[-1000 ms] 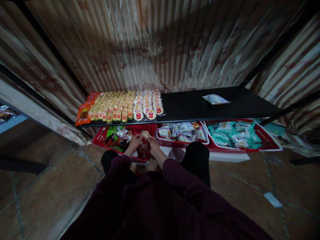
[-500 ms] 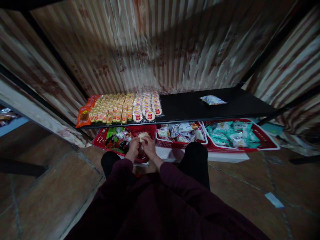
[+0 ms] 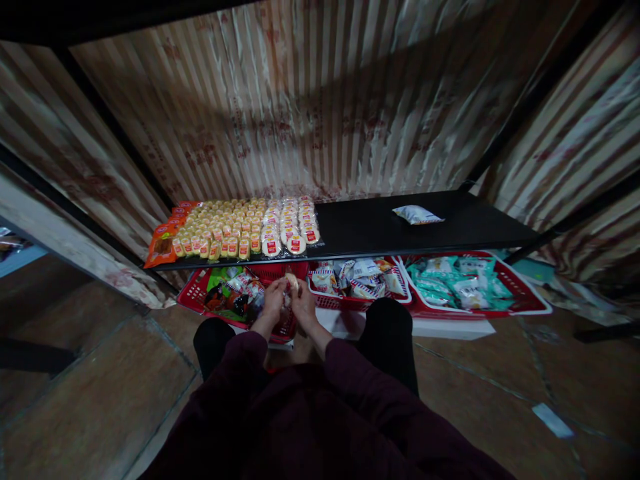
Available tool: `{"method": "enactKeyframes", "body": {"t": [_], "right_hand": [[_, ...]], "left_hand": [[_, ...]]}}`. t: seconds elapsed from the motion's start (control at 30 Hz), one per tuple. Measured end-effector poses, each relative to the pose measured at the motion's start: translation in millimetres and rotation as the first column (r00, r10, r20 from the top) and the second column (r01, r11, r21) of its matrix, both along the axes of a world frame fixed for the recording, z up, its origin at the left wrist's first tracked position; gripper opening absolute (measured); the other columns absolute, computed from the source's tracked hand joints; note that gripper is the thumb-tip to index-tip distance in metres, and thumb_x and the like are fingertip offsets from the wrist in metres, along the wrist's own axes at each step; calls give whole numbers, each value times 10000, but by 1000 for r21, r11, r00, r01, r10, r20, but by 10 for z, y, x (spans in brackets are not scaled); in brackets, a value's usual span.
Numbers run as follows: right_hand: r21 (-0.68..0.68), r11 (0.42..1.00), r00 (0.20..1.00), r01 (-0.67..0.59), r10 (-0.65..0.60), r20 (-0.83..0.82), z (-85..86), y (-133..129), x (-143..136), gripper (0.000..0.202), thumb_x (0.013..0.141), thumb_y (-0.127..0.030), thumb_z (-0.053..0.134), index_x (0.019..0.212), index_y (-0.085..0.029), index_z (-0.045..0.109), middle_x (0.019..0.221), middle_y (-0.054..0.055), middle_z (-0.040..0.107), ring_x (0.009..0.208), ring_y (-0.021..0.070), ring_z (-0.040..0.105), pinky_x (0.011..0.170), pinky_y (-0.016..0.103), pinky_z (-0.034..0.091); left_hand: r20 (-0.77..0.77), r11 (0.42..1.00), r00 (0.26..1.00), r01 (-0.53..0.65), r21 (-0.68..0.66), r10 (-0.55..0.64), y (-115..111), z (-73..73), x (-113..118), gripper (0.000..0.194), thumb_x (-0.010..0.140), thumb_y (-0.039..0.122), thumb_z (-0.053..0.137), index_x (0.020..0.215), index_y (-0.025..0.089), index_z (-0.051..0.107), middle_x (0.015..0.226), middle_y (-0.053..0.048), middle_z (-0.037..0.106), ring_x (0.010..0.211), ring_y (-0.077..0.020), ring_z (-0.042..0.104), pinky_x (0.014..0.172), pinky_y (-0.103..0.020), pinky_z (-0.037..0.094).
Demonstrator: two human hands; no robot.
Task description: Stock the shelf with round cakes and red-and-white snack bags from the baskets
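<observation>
Between my left hand (image 3: 273,298) and my right hand (image 3: 303,303) is a round pale packet (image 3: 291,281), gripped by the fingers of both. They are above the right part of a red basket (image 3: 193,291) that holds mixed colourful packets (image 3: 237,290). Just beyond them, on the black shelf (image 3: 357,230), stand rows of round white wrapped cakes (image 3: 296,244), small yellow wrapped pieces (image 3: 225,230) and orange packets (image 3: 163,245) at the left end. One white-blue packet (image 3: 417,214) lies alone on the shelf's right part.
Under the shelf are a basket of striped packets (image 3: 367,277) and a basket of green packets (image 3: 460,283). Dark shelf posts (image 3: 523,110) rise at both sides. My knees (image 3: 390,333) flank my arms. A white slip (image 3: 553,421) lies on the tiled floor.
The round packet has turned from lying flatter to nearly edge-on between my hands, which have shifted slightly right over the basket. The whole view has tilted a little.
</observation>
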State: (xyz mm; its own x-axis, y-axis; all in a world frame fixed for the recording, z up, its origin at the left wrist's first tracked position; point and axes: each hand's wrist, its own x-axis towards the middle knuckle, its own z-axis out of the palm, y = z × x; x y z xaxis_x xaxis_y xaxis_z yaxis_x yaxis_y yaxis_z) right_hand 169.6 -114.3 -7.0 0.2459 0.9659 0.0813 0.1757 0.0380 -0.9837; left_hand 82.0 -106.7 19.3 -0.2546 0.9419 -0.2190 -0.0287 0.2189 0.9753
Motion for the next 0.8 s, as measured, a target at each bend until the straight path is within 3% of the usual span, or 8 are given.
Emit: {"method": "enactKeyframes", "body": {"t": [0.17, 0.23, 0.33, 0.4, 0.6, 0.8], "right_hand": [[0, 998, 995, 66, -66, -80, 74, 102, 131, 303, 805, -344, 484, 1025, -198, 632, 979, 59, 671, 878, 186, 603, 868, 323, 455], [7, 996, 983, 85, -83, -164, 110, 139, 162, 332, 791, -356, 497, 1052, -192, 620, 965, 55, 670, 849, 178, 599, 834, 310, 469], [8, 994, 944, 107, -99, -314, 145, 203, 205, 387, 777, -359, 517, 1119, -192, 585, 950, 50, 671, 819, 166, 601, 778, 286, 487], [16, 994, 930, 106, -93, -356, 151, 264, 254, 411, 768, -358, 527, 1142, -193, 572, 963, 51, 670, 815, 162, 607, 762, 280, 493], [65, 989, 976, 132, -118, -183, 148, 539, 512, 456, 736, -368, 581, 1155, -186, 580, 1081, 77, 661, 911, 189, 616, 832, 326, 494], [126, 984, 986, 122, -105, -129, 169, 826, 717, 593, 719, -313, 616, 1282, -176, 490, 1228, 114, 600, 1007, 210, 600, 901, 367, 477]], "left_hand": [[-346, 993, 936, -27, 115, 66, 66, -1, 137, 194, 751, 165, 566, 916, 159, 669, 1040, -86, 657, 1012, -188, 587, 930, -321, 443], [-307, 988, 949, -31, 150, 76, 87, 14, 207, 267, 755, 157, 573, 1011, 176, 645, 1081, -84, 647, 1002, -184, 596, 918, -325, 459], [-97, 980, 995, -15, 199, 35, 142, 49, 321, 391, 781, 116, 526, 1162, 191, 566, 1092, -82, 652, 935, -157, 630, 850, -296, 503], [-37, 976, 999, -20, 218, 28, 204, 75, 390, 446, 777, 85, 506, 1209, 192, 533, 1094, -83, 655, 924, -149, 639, 831, -278, 514], [-121, 971, 992, -3, 238, 33, 474, 148, 569, 489, 777, 85, 510, 1250, 208, 526, 1133, -81, 653, 962, -170, 638, 854, -295, 518], [-189, 960, 982, 31, 279, 23, 759, 161, 739, 526, 786, 90, 519, 1301, 193, 493, 1263, -91, 593, 1012, -175, 617, 944, -324, 478]]}}
